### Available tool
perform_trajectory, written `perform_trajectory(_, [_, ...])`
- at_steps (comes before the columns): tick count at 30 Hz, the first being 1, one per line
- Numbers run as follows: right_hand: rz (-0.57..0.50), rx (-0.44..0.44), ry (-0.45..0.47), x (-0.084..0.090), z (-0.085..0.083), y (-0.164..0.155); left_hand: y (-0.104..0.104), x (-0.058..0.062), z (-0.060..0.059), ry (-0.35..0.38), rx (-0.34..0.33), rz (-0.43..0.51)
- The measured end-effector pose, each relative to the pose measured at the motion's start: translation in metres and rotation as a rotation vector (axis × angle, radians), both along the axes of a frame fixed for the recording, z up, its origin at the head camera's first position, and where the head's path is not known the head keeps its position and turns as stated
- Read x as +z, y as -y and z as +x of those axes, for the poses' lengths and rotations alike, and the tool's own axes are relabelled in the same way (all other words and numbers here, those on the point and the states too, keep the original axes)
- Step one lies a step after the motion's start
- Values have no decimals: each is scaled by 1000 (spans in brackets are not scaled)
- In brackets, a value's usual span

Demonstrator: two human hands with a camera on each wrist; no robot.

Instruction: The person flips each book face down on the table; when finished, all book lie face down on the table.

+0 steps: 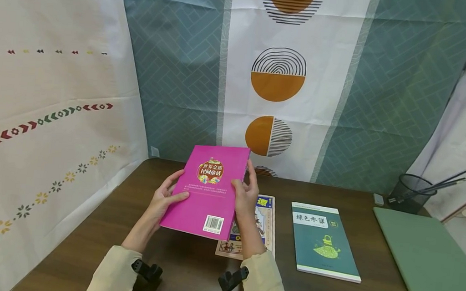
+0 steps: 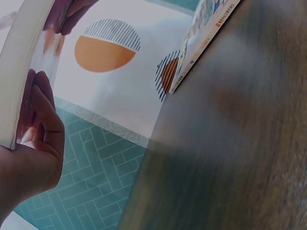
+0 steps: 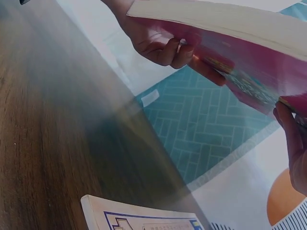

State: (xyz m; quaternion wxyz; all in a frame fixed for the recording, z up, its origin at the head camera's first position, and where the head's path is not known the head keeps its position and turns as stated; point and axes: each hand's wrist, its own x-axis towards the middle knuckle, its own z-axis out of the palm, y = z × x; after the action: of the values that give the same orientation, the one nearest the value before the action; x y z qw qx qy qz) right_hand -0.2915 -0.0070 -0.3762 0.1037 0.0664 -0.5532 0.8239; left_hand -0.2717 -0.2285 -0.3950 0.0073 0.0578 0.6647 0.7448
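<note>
I see the left hand (image 1: 166,200) and right hand (image 1: 247,200) gripping opposite sides of the pink book (image 1: 201,209) above the table (image 1: 114,211), where one loosened hold could let it tip and drop.

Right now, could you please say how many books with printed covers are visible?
3: pink book held by left hand and right hand; cream, blue-framed book partly hidden behind; teal, white-edged book farther right.
</note>
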Motion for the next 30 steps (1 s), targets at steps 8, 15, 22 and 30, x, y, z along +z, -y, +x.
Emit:
perform_trajectory(8, [-5, 7, -3, -1, -1, 0, 2, 4, 0, -2, 14, 13])
perform_trajectory(15, [-5, 12, 10, -1, -2, -1, 2, 6, 1, -7, 8, 9])
perform_trajectory(22, [7, 24, 19, -3, -2, -2, 2, 8, 1, -29, 4, 26])
perform_trajectory(30, [64, 49, 47, -4, -4, -2, 6, 11, 3, -53, 25, 12])
